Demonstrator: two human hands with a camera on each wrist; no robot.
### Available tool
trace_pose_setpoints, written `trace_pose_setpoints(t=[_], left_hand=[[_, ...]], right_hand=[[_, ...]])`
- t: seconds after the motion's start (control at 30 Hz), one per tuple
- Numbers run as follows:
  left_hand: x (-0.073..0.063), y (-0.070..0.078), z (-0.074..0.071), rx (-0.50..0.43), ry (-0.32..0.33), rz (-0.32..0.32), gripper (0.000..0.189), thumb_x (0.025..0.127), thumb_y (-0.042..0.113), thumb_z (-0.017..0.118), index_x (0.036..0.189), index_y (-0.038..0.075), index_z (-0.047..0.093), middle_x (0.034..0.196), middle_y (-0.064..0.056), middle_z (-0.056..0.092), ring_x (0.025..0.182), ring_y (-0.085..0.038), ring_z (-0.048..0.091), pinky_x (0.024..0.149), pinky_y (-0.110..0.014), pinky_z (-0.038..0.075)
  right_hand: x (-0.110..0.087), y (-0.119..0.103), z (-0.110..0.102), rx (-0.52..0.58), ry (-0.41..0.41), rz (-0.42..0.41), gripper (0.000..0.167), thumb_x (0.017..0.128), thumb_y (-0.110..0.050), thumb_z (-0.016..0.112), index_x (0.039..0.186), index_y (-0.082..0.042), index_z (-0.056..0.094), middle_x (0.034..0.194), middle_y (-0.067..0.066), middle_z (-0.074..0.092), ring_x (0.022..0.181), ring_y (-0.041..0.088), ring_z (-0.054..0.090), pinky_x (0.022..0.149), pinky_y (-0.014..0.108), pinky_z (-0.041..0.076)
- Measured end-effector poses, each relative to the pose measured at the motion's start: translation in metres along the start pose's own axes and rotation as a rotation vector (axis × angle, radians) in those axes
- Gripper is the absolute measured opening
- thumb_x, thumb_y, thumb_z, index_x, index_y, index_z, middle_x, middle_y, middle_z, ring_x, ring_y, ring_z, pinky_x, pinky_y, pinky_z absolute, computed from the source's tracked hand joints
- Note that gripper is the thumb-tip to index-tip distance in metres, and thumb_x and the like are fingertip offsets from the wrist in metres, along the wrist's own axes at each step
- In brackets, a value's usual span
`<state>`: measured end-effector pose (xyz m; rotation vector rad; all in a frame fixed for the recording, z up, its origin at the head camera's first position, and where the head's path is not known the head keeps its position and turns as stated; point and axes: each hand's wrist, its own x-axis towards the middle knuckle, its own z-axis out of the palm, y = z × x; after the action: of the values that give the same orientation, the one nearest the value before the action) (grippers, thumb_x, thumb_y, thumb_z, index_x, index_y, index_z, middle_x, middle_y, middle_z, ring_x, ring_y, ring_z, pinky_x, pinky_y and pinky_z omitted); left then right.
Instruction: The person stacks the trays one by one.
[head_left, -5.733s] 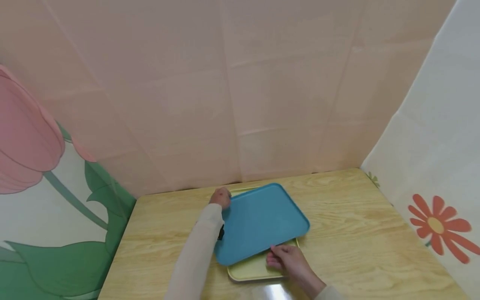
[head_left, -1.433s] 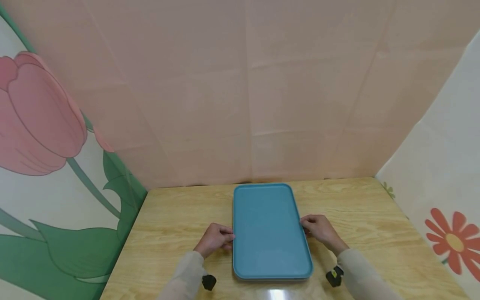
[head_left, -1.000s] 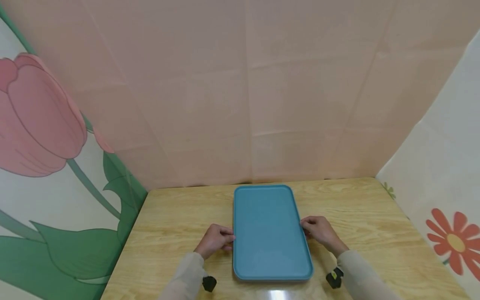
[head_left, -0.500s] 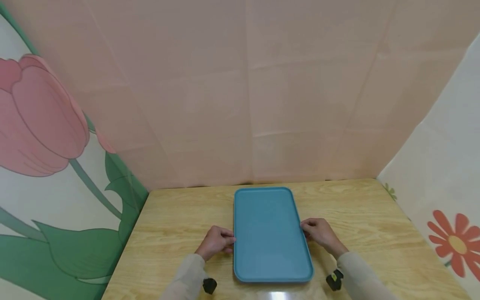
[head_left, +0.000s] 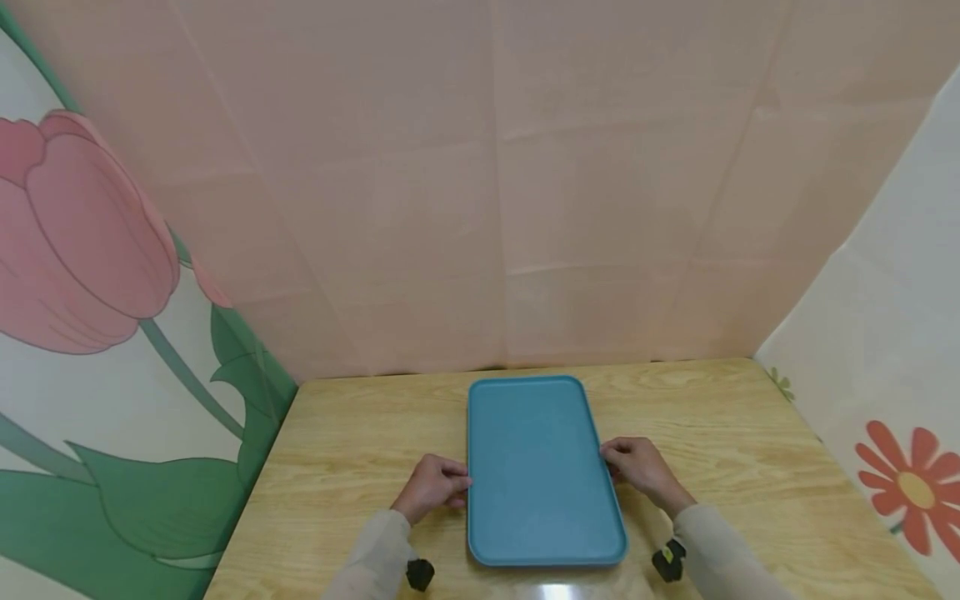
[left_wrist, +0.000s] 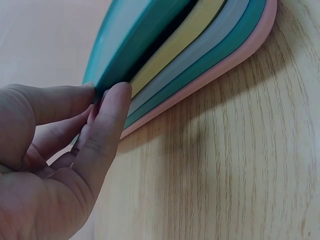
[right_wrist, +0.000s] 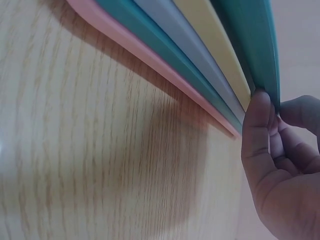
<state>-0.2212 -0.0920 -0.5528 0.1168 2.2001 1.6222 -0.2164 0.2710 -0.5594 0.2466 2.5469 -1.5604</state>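
Note:
A blue rectangular tray (head_left: 543, 471) lies on top of a stack, its long sides running away from me. The wrist views show the trays under it: yellow (left_wrist: 175, 47), grey (left_wrist: 192, 60), teal (left_wrist: 235, 42) and pink (left_wrist: 220, 72) at the bottom. My left hand (head_left: 432, 485) pinches the top tray's left rim between thumb and fingers, a fingertip overlapping the yellow edge in the left wrist view. On the opposite side my right hand (head_left: 641, 468) pinches the right rim, thumb above and fingers beneath. A dark gap shows between the blue and yellow trays in the left wrist view.
The stack stands on a wood-grain table (head_left: 360, 433). Behind it rises a plain pinkish wall covering (head_left: 480, 208). A tulip-printed panel (head_left: 97, 242) borders the left side, and a white panel with a red flower (head_left: 915, 489) the right.
Earlier the blue tray lay askew over the yellow one, with my left hand at its far left corner. Now it is lined up, a hand at each long side. The last second shows almost no movement.

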Motion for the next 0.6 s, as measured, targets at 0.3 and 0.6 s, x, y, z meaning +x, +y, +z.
trace_pose_setpoints(t=[0.3, 0.6], left_hand=[[-0.0024, 0.0022, -0.0016, -0.012, -0.001, 0.000, 0.025, 0.091, 0.000, 0.070, 0.113, -0.013, 0.068, 0.096, -0.014, 0.071, 0.082, -0.023, 0.071, 0.068, -0.038, 0.062], [-0.0010, 0.0007, -0.0022, -0.034, -0.008, -0.006, 0.024, 0.092, -0.001, 0.068, 0.113, -0.013, 0.068, 0.093, -0.014, 0.071, 0.081, -0.022, 0.071, 0.068, -0.035, 0.062]], right_hand=[[-0.0008, 0.0014, 0.0022, -0.022, 0.023, -0.016, 0.022, 0.098, -0.006, 0.056, 0.106, 0.010, 0.070, 0.092, 0.013, 0.070, 0.074, 0.020, 0.066, 0.066, 0.038, 0.061], [-0.0023, 0.0025, 0.0032, -0.033, 0.037, -0.046, 0.023, 0.098, -0.008, 0.060, 0.105, 0.010, 0.071, 0.090, 0.014, 0.071, 0.071, 0.019, 0.067, 0.065, 0.038, 0.061]])
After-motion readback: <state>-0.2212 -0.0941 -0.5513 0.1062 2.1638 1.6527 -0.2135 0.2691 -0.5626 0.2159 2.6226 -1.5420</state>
